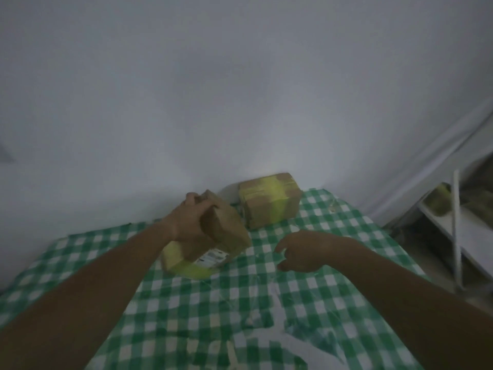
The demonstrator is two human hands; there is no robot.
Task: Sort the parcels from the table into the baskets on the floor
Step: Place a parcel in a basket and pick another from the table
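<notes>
A: Entry, head view. Left hand [190, 221] grips the upper end of a brown cardboard parcel with yellow tape and a white label [213, 243]; fingers wrap over its top edge. Parcel is tilted, its lower end on the table with the green-and-white checked cloth [186, 311].

B: Right hand [301, 251]?

A: Above the cloth, just right of that parcel, not touching it. Fingers loosely curled, apart, holding nothing.

B: Other parcels?

A: A second brown cardboard box crossed with yellow tape [269, 200] sits at the table's far edge against the white wall [240, 89], near the held one. A white shelf rack [456, 222] stands at right; its contents are blurred.
</notes>
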